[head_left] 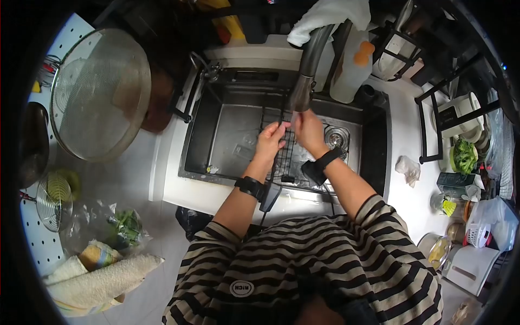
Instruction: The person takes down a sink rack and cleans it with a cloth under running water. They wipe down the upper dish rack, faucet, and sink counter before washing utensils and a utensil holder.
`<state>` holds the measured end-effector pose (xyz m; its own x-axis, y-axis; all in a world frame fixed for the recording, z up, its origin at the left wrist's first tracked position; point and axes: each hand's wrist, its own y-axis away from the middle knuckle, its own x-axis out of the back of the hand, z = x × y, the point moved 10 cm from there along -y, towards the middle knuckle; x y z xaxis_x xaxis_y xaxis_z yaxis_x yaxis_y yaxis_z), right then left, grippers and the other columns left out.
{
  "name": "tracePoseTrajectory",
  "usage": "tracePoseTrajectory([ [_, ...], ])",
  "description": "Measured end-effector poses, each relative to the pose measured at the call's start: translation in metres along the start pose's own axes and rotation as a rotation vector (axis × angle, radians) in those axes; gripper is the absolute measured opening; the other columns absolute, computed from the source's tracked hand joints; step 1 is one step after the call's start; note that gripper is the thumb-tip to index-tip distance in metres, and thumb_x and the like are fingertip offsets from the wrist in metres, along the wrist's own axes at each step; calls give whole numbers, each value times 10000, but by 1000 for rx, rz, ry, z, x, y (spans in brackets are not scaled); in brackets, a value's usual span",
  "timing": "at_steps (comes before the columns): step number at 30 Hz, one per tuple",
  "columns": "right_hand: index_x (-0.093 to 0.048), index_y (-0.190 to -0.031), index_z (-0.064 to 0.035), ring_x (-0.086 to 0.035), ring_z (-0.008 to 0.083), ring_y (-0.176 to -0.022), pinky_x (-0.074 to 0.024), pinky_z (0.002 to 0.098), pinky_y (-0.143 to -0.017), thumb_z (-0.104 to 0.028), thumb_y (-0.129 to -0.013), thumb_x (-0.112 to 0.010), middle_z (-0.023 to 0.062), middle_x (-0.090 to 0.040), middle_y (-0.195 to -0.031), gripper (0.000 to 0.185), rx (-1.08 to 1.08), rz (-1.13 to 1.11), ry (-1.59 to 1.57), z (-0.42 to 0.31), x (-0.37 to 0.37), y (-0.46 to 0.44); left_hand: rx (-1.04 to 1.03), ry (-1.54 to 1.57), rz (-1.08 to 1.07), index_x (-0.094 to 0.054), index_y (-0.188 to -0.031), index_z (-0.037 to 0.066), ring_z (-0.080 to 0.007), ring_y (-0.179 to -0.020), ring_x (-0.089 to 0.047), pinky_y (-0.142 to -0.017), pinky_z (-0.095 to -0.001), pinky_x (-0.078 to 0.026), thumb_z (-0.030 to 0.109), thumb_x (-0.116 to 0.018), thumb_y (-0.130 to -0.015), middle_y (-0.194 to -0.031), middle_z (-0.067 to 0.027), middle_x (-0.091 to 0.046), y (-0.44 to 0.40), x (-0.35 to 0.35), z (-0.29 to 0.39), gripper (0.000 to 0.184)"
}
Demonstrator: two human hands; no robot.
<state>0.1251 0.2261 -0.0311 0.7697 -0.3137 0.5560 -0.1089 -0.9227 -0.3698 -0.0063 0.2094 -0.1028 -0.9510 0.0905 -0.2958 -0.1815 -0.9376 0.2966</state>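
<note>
Both hands are over the dark-rimmed metal sink (225, 130), below the end of the faucet (311, 67). My left hand (269, 142) has its fingers bent, the thumb and fingertips near one another; whether something thin lies between them is too small to tell. Close beside it, my right hand (310, 131) is curled right under the faucet's spout, and its fingertips are partly hidden. Beneath the hands a black wire rack (284, 162) crosses the sink. The round drain strainer (336, 136) shows to the right of my right hand.
Bottles (351, 73) stand behind the sink. A crumpled tissue (408, 170), green vegetables (464, 156) and a glass jar (441, 204) are on the right counter. At the left hang a large mesh strainer (103, 95) and a wire skimmer (54, 201), above a towel (103, 279).
</note>
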Motion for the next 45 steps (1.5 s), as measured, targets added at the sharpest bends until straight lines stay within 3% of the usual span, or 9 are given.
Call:
tracePoseTrajectory([
  [1, -504, -826, 17, -556, 435, -720, -435, 478, -606, -100, -811, -520, 246, -574, -779, 119, -48, 11, -20, 18, 4, -1, 76, 77, -33, -574, -978, 120, -68, -901, -495, -780, -327, -441, 285, -507, -908, -1009, 1, -547, 7, -4, 5, 192],
  [9, -502, -896, -20, -559, 387, -727, -453, 443, -567, -106, -840, -500, 204, -557, -809, 102, 414, -57, -120, -86, -8, 29, -128, 508, 35, -440, -993, 85, -182, -880, -556, -671, -378, -502, 218, -421, -948, -910, -58, -559, -30, 7, 4, 141],
  [12, -493, -879, -31, -556, 387, -713, -459, 454, -573, -104, -839, -498, 198, -553, -802, 84, 242, -186, 340, -32, -18, 11, -4, 491, -126, -428, -988, 69, -205, -838, -570, -681, -403, -522, 230, -407, -951, -956, -88, -569, -24, -4, -7, 166],
  [20, -491, -885, -34, -548, 395, -705, -440, 450, -585, -133, -871, -491, 188, -550, -798, 100, 20, 179, -46, -11, 41, 23, -151, 466, 45, -404, -966, 52, -367, -979, -566, -778, -493, -515, 280, -333, -962, -1198, -208, -494, -15, 10, 48, 239],
  [25, -509, -868, -45, -556, 307, -618, -459, 382, -522, -79, -769, -595, 111, -513, -801, 135, 488, -167, 99, -87, -6, 58, -104, 559, 129, -377, -953, 46, -413, -1024, -526, -840, -578, -450, 266, -275, -973, -1246, -211, -449, -23, 9, 35, 243],
  [32, -482, -850, -58, -577, 292, -639, -466, 392, -513, -84, -751, -577, 112, -523, -809, 139, 434, -225, 195, -41, 11, 70, -51, 598, 176, -377, -948, 39, -430, -1051, -503, -815, -603, -455, 273, -257, -973, -1248, -211, -443, -11, 15, 25, 265],
  [37, -503, -843, -20, -539, 338, -663, -445, 376, -596, -107, -824, -547, 154, -537, -792, 100, -139, -47, -121, 34, 50, 43, 29, 598, 237, -418, -975, 45, -343, -933, -588, -753, -421, -521, 280, -344, -962, -980, -151, -588, -8, 40, 4, 247],
  [41, -503, -846, -33, -549, 338, -686, -447, 382, -584, -119, -835, -537, 147, -533, -810, 93, 242, -112, -210, -50, 28, 38, 131, 527, 197, -509, -935, 44, -202, -599, -564, -534, -239, -427, 320, -447, -930, -489, 14, -327, -11, 27, -14, 283],
  [45, -509, -842, -36, -544, 396, -727, -440, 445, -601, -129, -837, -522, 171, -548, -786, 94, 218, -167, -37, -29, 6, 32, 84, 423, -17, -510, -947, 58, -123, -550, -495, -432, -201, -300, 380, -469, -910, -482, 34, -294, -11, 7, 1, 326],
])
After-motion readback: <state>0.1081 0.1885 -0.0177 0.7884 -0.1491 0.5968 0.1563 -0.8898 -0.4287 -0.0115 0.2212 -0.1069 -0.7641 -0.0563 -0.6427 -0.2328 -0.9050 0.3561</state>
